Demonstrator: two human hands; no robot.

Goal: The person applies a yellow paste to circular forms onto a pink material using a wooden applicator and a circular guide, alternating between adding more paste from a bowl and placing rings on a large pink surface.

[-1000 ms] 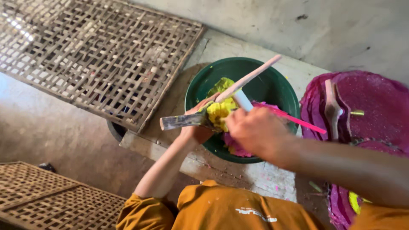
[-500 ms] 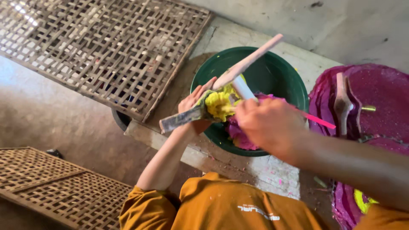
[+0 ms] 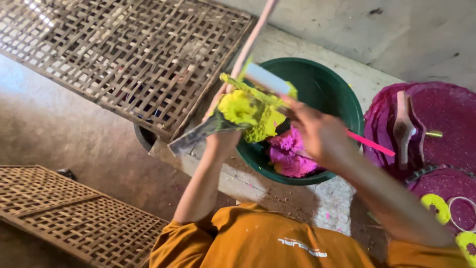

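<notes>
The left hand (image 3: 221,139) is up over the near rim of the green bowl (image 3: 342,99), fingers wrapped around a flat metal blade (image 3: 196,136) that slants down and away to its left. Piled on the blade right above that hand sits a lump of yellow paste (image 3: 243,111), bright and crumbly, with a bit hanging off toward the bowl. A long pale pink stick (image 3: 255,34) rises from behind the left hand and runs up out of the top of the view.

The right hand (image 3: 320,134) comes in just beside the yellow paste, fingers closed on a white scraper (image 3: 265,79) whose edge lies against the top of the lump. The motion blurs it, so the exact grip is hard to read. A thin pink rod (image 3: 372,144) pokes out past the right wrist, toward the person's right.

Down in the bowl, below and between both hands, lies a heap of pink paste (image 3: 292,154). Beyond the left hand, a woven lattice tray (image 3: 114,54) lies flat; another lattice tray (image 3: 64,218) lies below the left elbow. Off to the right of the right arm sits a magenta-stained basin (image 3: 441,114) with a wooden tool (image 3: 402,129) lying in it, and yellow rings (image 3: 436,208) near the right forearm.
</notes>
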